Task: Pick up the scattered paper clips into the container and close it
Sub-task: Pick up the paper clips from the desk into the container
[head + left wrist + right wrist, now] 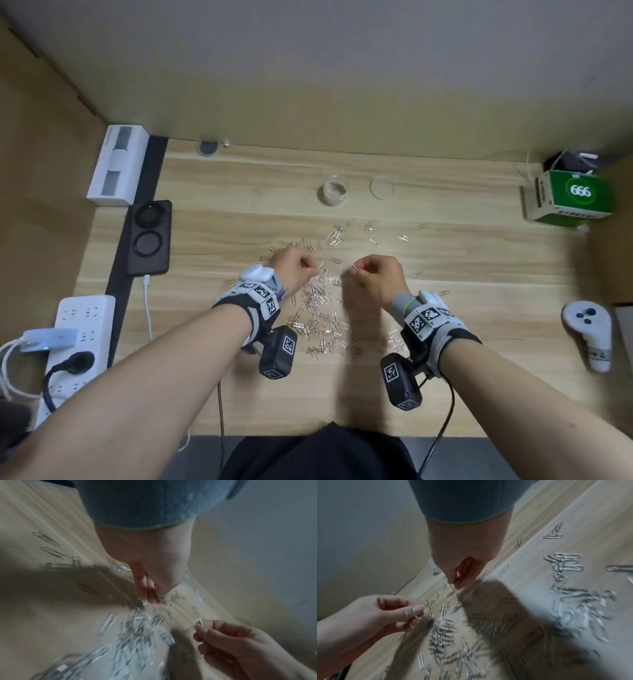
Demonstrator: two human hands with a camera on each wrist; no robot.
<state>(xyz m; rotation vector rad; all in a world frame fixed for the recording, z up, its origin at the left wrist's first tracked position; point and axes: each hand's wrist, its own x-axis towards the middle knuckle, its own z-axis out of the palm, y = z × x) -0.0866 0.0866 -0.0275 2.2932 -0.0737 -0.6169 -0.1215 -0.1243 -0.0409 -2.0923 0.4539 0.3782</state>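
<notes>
Paper clips (pixel 320 308) are scattered across the wooden desk (pixel 239 192) below both hands.

From the head view, the open clear container (pixel 335 189) and its lid (pixel 382 186) are seen side by side beyond the pile. In the left wrist view, the left hand (pixel 150 566) is curled with fingertips pinched; whether a clip is held cannot be told. In the right wrist view, a single clip (pixel 453 589) is pinched by the right hand (pixel 464 555).
</notes>
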